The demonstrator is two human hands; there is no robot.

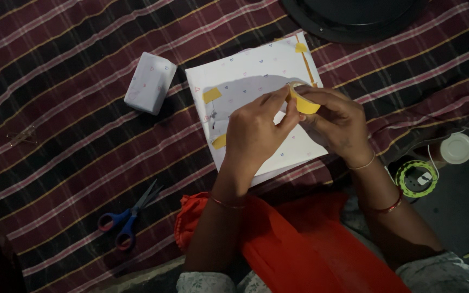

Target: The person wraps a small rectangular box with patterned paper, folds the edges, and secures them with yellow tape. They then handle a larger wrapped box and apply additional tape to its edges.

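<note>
A yellow tape roll (303, 101) is held above a flat parcel wrapped in white patterned paper (245, 76). My right hand (338, 123) grips the roll from the right. My left hand (254, 132) pinches at the roll's left edge with thumb and fingers. Yellow tape pieces (211, 95) are stuck on the parcel's left side, and a yellow strip runs along its right edge. My hands cover the parcel's lower middle.
A smaller wrapped white box (150, 82) lies to the left on the striped maroon cloth (71, 125). Blue-and-pink scissors (128, 216) lie at lower left. A green-rimmed spool (416, 178) and a white lid (456, 148) sit at right. A dark round object (354, 19) is at top.
</note>
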